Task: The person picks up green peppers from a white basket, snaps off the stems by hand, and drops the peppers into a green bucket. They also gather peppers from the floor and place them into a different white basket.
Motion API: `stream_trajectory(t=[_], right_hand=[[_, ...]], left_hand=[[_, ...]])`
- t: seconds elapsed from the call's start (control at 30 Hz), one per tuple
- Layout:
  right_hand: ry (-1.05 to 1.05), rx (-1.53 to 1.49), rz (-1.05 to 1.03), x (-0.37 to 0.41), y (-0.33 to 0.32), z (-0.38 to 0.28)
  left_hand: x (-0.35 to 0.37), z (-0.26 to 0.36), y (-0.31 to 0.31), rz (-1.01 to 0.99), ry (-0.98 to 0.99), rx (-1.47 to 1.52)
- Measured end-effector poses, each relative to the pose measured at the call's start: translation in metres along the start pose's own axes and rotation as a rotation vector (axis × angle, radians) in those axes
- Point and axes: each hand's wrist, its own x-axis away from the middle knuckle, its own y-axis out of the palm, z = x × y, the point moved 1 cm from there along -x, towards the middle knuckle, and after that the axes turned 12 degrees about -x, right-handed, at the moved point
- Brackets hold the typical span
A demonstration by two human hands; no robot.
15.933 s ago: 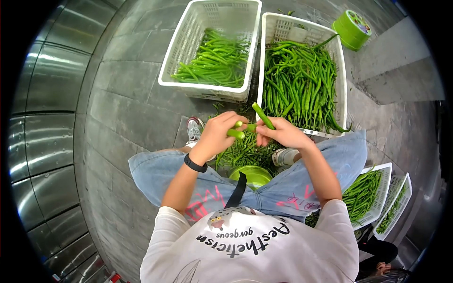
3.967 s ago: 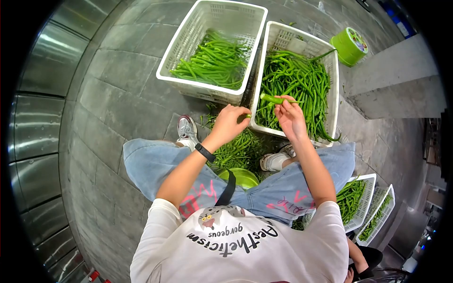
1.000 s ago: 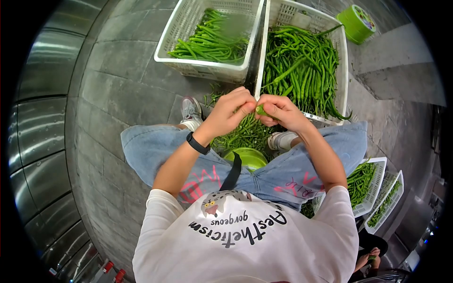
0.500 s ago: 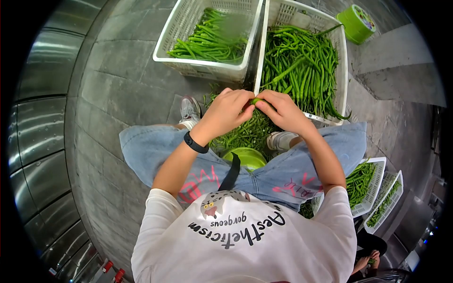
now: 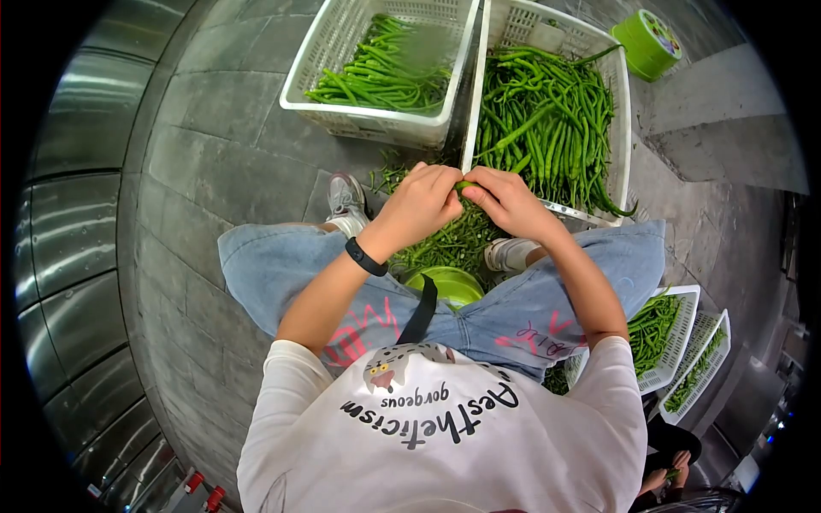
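My left hand, with a black band at its wrist, and my right hand meet above the floor between my knees. The fingers of both are closed on one green chili pepper; only a short piece of it shows between them. Just beyond my right hand, a white crate holds many long green chili peppers. Another white crate, to its left, has a smaller heap of peppers. Under my hands, green stems and scraps lie piled on the floor.
I sit over a green bucket-like seat, feet on either side of the scraps. A green tub stands at the upper right. White baskets of green produce sit by my right side. Another person's hands show at the lower right.
My left hand has shifted slightly, its wrist moving a little to the right. Both hands stay together at the pepper.
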Motion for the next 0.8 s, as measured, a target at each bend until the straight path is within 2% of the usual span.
stream_trajectory(t=[0.23, 0.4, 0.6, 0.7, 0.8], right_hand=[[0.165, -0.113, 0.019, -0.003, -0.005, 0.004], [0.090, -0.128, 0.002, 0.000, 0.001, -0.002], [0.042, -0.197, -0.054, 0.005, 0.004, -0.014], [-0.002, -0.235, -0.062, 0.006, 0.008, -0.012], [0.070, -0.400, -0.064, 0.007, 0.012, -0.012]], left_hand=[[-0.006, 0.004, 0.002, 0.111, -0.012, -0.005], [-0.001, 0.000, 0.006, 0.051, -0.008, -0.085], [0.007, 0.008, 0.001, 0.083, -0.031, 0.218], [0.013, 0.011, 0.003, 0.121, -0.056, 0.245], [0.014, 0.013, 0.001, 0.129, -0.064, 0.258]])
